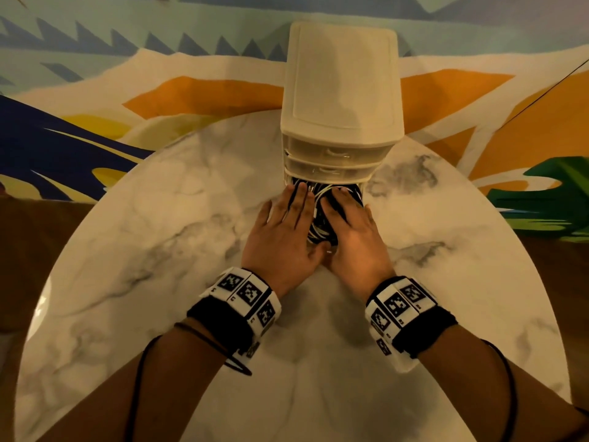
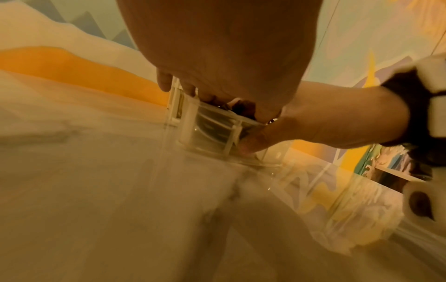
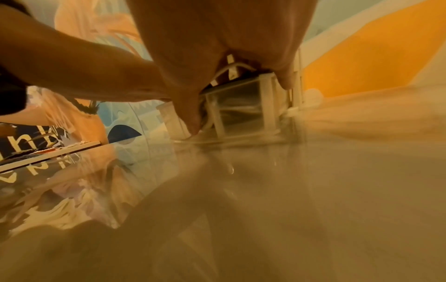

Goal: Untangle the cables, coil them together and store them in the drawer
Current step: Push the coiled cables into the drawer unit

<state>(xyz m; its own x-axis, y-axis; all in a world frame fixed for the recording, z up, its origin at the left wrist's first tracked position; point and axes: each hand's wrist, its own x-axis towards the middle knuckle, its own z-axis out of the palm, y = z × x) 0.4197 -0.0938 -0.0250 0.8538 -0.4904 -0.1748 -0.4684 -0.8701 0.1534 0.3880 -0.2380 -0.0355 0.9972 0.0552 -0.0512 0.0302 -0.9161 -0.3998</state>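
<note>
A coil of black and white cables [image 1: 320, 215] lies in the pulled-out bottom drawer [image 2: 210, 131] of a small cream plastic drawer unit [image 1: 341, 90]. My left hand [image 1: 283, 231] lies flat on the left of the coil with straight fingers. My right hand [image 1: 353, 231] lies flat on the right of it in the same way. Both thumbs meet at the drawer's clear front wall [image 3: 241, 112]. In the right wrist view, a loop of white cable [image 3: 231, 66] shows under my palm. The hands hide most of the drawer in the head view.
The drawer unit stands at the far edge of a round marble-look table [image 1: 159, 250], against a painted wall. Its two upper drawers [image 1: 334, 153] are shut. A thin black wire runs along each forearm.
</note>
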